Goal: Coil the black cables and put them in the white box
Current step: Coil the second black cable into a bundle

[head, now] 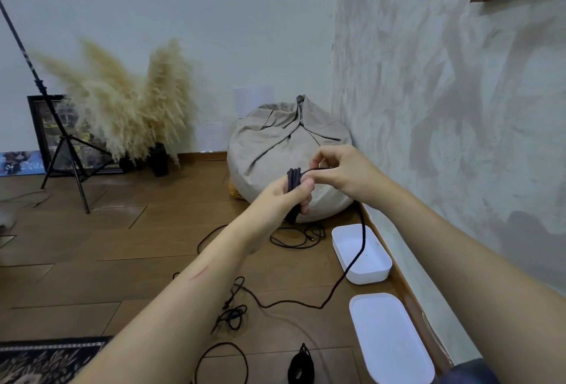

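The left hand [284, 192] is curled round a coil of thick black braided cable [293, 178], held up in the air above and to the left of the open white rectangular plastic box [372, 276]. The coil's long axis runs roughly up and down through the fist.

The right hand [343, 169] is just beside it, on the side towards the box. Its thumb and fingertips pinch the strand where it leaves the top of the coil.

From that pinch the uncoiled length [363, 235] drops almost straight down in front of the box, then trails along the wooden floor to the box's left. The slack therefore lies below and nearer the body than both hands. The right hand is the nearer one to draw it up, and the next wrap probably calls for a downward reach along that line.

Thinner black cables [297, 238] lie loose on the floor left of the box. A flat white lid [389, 337] lies on the near side of the box, and a wound black bundle [301, 368] lies on the floor to the left of the lid.
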`<state>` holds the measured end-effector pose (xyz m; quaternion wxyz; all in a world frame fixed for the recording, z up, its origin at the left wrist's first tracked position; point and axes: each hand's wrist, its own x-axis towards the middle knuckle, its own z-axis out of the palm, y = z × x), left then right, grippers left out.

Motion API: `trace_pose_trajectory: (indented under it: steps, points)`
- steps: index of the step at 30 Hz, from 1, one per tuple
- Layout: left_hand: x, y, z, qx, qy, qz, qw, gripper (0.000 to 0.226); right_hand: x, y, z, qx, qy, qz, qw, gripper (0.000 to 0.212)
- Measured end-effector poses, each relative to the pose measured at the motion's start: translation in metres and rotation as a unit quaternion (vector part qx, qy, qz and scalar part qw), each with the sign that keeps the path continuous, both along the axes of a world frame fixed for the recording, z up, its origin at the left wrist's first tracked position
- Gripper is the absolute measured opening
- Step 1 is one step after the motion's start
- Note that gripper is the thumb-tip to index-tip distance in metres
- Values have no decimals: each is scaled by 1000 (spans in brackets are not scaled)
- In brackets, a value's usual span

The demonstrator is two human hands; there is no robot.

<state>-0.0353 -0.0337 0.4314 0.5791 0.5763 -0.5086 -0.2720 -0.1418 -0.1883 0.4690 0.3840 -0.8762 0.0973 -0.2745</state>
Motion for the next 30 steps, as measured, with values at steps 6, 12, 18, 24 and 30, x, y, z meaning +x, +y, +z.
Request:
trace_pose_trajectory:
  steps: [6,12,18,24,30]
  points:
    - [2,-2,-8,1,-59,84,995,20,-9,-6,-1,69,52,56,995,9]
    - [-13,-8,-7,-2,-74,104,992,16,-7,2,5,80,-17,49,995,10]
    - [-17,-8,-5,13,-65,147,987,24,-8,2,7,90,-21,71,993,10]
    - [-21,-8,-4,12,-75,153,985,8,-6,0,2,105,-30,54,993,11]
    - [-21,-10,-4,4,-46,145,988,5,-3,-1,-6,101,-25,22,994,10]
